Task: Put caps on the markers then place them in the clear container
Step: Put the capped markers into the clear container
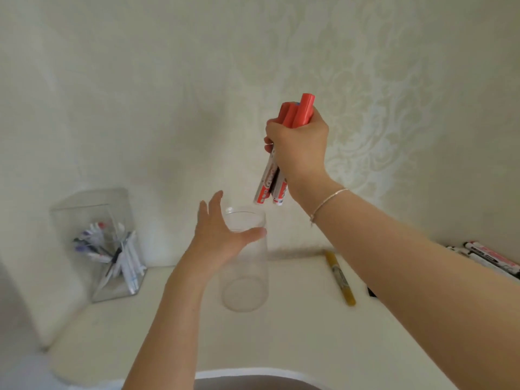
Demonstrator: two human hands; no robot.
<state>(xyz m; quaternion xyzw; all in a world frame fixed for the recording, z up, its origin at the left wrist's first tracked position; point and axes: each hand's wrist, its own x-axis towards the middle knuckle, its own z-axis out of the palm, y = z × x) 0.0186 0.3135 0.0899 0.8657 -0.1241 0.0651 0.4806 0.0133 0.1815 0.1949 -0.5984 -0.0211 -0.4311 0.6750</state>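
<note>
Markers [270, 187] upright, red caps up

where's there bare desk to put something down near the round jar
Bare desk lies in front of the round jar, between it and the yellow marker, and between it and the square container. It is crowded at the right edge, where markers are piled.

A bunch of red-capped markers [277, 178] hangs tilted, caps up, just above a tall clear round container [245, 266] standing upright, empty, mid-table; yellow marker [340, 277] lies right.
</note>
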